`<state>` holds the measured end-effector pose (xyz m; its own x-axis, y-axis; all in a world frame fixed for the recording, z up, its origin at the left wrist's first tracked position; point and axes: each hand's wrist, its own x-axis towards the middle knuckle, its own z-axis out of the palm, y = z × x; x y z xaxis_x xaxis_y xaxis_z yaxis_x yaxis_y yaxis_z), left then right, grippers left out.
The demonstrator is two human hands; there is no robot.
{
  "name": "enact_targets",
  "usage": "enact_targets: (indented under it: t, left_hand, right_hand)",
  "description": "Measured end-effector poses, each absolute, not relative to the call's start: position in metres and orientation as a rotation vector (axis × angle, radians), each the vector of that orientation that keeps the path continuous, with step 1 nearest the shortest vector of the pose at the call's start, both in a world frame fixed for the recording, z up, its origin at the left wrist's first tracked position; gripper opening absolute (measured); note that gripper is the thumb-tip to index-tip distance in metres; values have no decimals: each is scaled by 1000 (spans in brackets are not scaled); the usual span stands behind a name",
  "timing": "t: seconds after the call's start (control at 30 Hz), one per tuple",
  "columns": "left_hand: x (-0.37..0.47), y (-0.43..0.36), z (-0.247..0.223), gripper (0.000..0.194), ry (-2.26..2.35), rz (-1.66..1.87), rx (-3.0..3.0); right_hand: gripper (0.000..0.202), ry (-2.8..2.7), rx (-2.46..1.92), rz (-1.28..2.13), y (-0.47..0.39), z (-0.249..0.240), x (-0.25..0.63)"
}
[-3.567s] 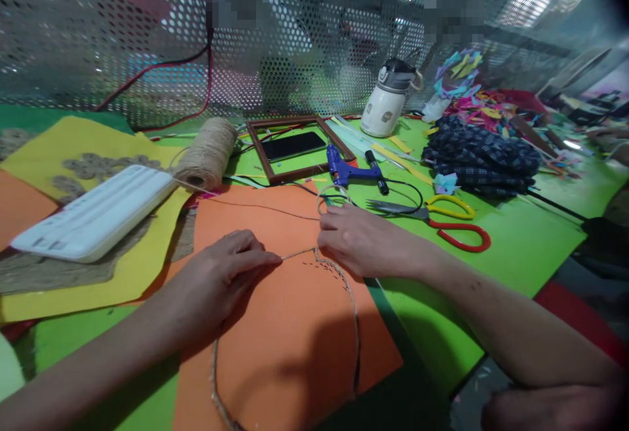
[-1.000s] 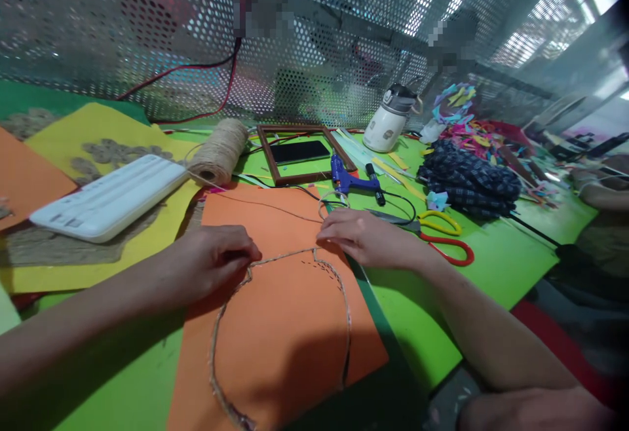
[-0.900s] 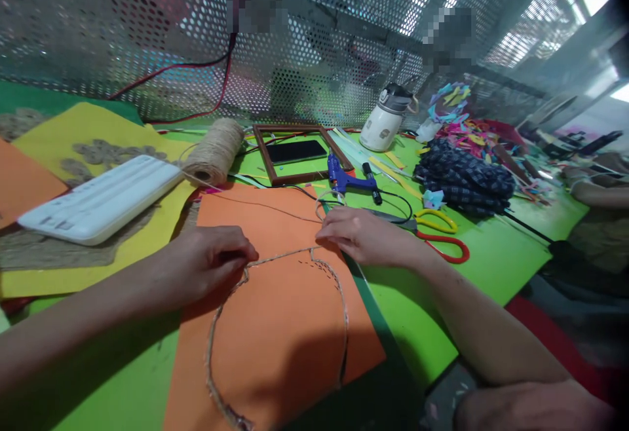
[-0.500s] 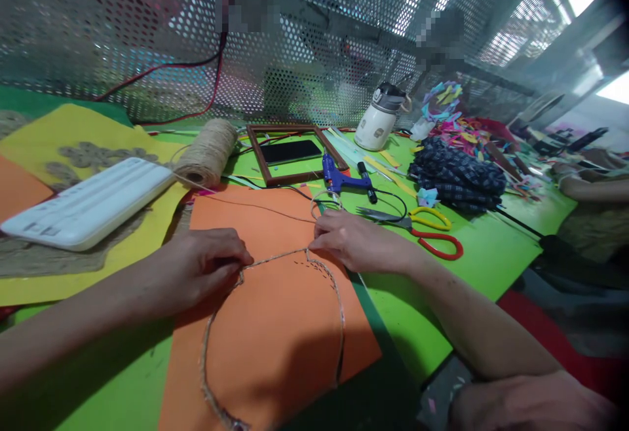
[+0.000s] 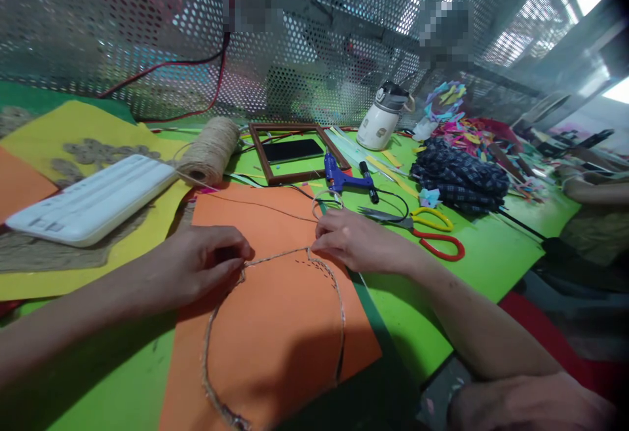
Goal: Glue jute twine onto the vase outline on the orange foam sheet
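Note:
An orange sheet of paper [image 5: 275, 326] lies in front of me, with twine [image 5: 343, 313] along a curved outline on it. A straight stretch of twine crosses the top of this outline between my hands. At its left end is my left hand [image 5: 209, 261], thumb and forefinger slightly apart, the thumb beside the twine. My right hand [image 5: 351, 241] pinches the twine at the right end, its fingertips close to the paper. From there a thin strand runs back to the twine spool [image 5: 211, 149]. Short dashed pen marks show near the upper right curve.
Behind the paper are a brown frame [image 5: 265, 166], a phone [image 5: 293, 150], a blue glue gun [image 5: 344, 179] and a black marker [image 5: 368, 182]. Scissors [image 5: 417, 220] lie right, near dark folded cloth [image 5: 457, 175]. A white bottle [image 5: 383, 116] stands behind; a white power bank [image 5: 93, 202] lies left.
My left thumb and forefinger have parted slightly at the twine's left end. My right hand keeps its pinch in nearly the same place. The view has shifted a little.

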<state>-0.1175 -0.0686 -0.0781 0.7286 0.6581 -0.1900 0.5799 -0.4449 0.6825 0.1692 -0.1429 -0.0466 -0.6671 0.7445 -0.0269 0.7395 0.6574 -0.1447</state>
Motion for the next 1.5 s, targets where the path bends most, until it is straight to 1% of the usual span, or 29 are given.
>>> enact_targets:
  t: [0.53, 0.87, 1.0, 1.2, 1.37, 1.5]
  left_hand:
    - [-118, -66, -84, 18, 874, 180, 2239]
    - [-120, -66, -85, 19, 855, 174, 2232]
    - [-120, -64, -87, 19, 800, 188, 2295]
    - [-117, -64, -82, 21, 670, 201, 2405]
    - [-117, -65, -79, 20, 695, 170, 2377]
    - [-117, -66, -79, 18, 716, 170, 2348]
  right_hand:
    - [28, -2827, -1389, 192, -150, -45, 159]
    - [22, -2724, -1380, 247, -144, -47, 163]
    - [24, -2773, -1388, 245, -146, -49, 160]
    - [22, -2861, -1402, 146, -153, -47, 157]
    - [19, -2893, -1449, 56, -160, -47, 151]
    - [21, -2903, -1408, -39, -164, -51, 147]
